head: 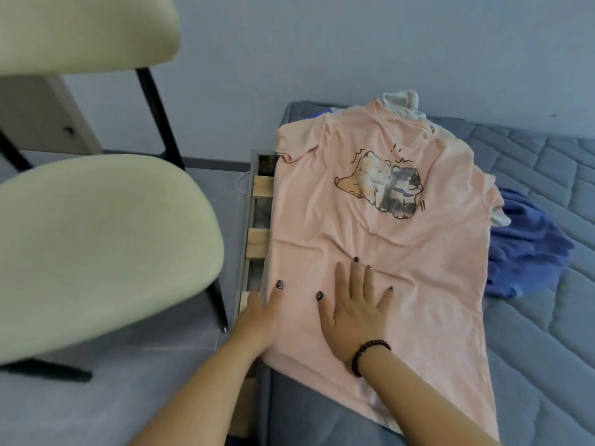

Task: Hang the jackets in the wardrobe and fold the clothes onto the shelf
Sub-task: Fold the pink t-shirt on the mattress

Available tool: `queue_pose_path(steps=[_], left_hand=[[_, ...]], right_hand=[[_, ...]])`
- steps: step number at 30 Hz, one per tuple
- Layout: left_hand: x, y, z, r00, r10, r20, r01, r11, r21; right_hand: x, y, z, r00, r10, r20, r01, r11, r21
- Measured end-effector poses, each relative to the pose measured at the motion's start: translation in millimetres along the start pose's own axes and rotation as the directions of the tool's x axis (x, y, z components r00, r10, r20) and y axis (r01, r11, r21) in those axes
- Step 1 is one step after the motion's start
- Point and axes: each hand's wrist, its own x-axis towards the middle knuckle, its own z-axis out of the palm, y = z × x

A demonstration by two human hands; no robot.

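Observation:
A pink T-shirt (380, 239) with a cartoon print of two animals lies spread flat on the grey quilted mattress (547, 349). My right hand (357, 310), with a dark bead bracelet at the wrist, presses flat on the shirt's lower part, fingers spread. My left hand (260, 317) rests at the shirt's left edge; its thumb lies on top and its fingers are hidden under or beside the cloth. A blue garment (528, 249) lies crumpled to the right, partly under the shirt. A white garment (402, 103) peeks out behind the collar.
A cream padded chair (106, 239) with black legs stands close on the left, on the grey floor. The bed frame's wooden slats (257, 243) show in the gap beside the mattress. A pale wall runs behind the bed.

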Motion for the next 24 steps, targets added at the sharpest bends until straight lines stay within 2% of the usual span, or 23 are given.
queue_pose_path(steps=[2,4,6,9,11,15,18,24], left_hand=[[-31.0,-16.2,7.4,0.996,-0.087,0.005,0.087,0.992,-0.086],[-62.2,-27.8,20.6,0.992,-0.127,-0.012,0.122,0.972,-0.202],[-82.8,-38.5,30.5,0.990,-0.136,-0.021,0.127,0.961,-0.246],[-96.1,-44.3,30.2,0.992,-0.083,-0.091,0.046,0.937,-0.347],[-97.7,-43.4,25.2,0.992,-0.048,-0.118,-0.014,0.882,-0.471],[-94.5,-40.2,17.3,0.989,-0.028,-0.143,-0.075,0.742,-0.666],[-86.0,-34.6,13.8,0.986,-0.025,-0.165,-0.108,0.659,-0.744],[-60.2,-31.5,8.9,0.959,-0.104,-0.264,-0.128,0.670,-0.731]], right_hand=[[-32.6,7.3,5.0,0.997,-0.073,0.036,0.074,0.997,-0.012],[-66.2,17.8,6.3,0.992,-0.127,0.014,0.128,0.991,-0.029],[-94.8,32.2,7.1,0.984,-0.178,0.030,0.179,0.984,-0.025],[-130.6,67.5,12.0,0.958,-0.283,0.047,0.285,0.957,-0.053],[-149.1,90.7,14.5,0.946,-0.325,-0.005,0.325,0.945,-0.044],[-165.1,120.7,15.7,0.933,-0.330,-0.143,0.331,0.944,-0.022],[-159.4,124.2,5.0,0.928,-0.345,-0.140,0.348,0.937,-0.002],[-143.6,113.6,-4.0,0.955,-0.289,-0.075,0.277,0.952,-0.133]])
